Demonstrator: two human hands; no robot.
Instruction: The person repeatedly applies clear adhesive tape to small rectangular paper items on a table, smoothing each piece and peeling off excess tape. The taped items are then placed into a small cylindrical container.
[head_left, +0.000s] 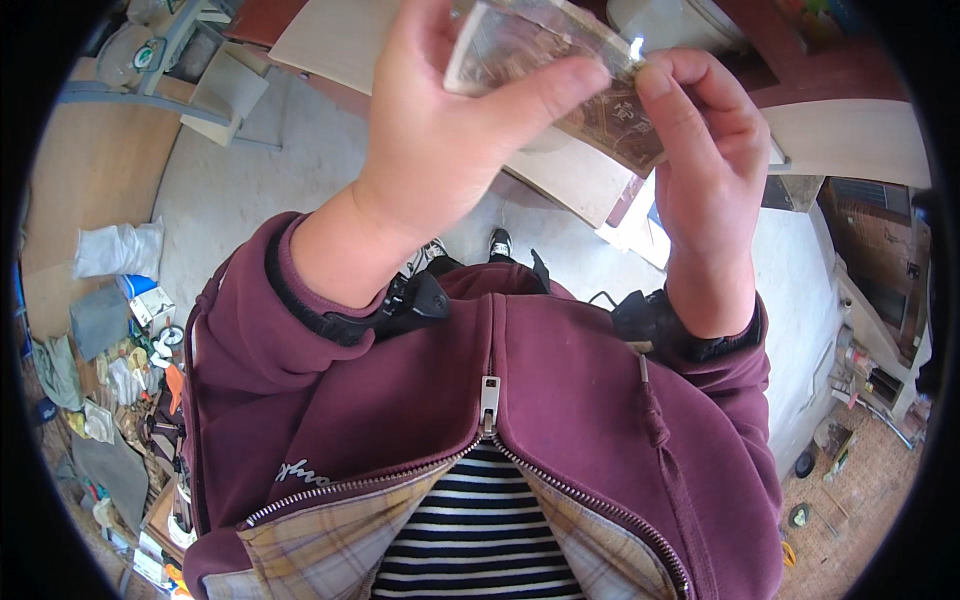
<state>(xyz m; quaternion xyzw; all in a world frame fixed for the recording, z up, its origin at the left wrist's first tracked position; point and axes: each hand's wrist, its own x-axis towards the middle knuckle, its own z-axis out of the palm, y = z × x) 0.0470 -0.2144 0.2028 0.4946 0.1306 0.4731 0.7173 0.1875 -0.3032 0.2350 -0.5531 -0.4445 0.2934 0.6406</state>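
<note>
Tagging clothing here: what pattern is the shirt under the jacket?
The shirt has black and white stripes, best in the head view.

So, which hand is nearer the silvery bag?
Left: the left hand is right of the silvery bag, holding the clear packet; the right hand is farther right, pinching the packet's edge.

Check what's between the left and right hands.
A flat brown packet with clear plastic spans the gap, touched by both the left hand and the right hand. Shows in the head view.

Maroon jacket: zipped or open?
Partly zipped: the jacket closes above its zipper pull in the picture; below, it parts over a striped shirt.
</note>
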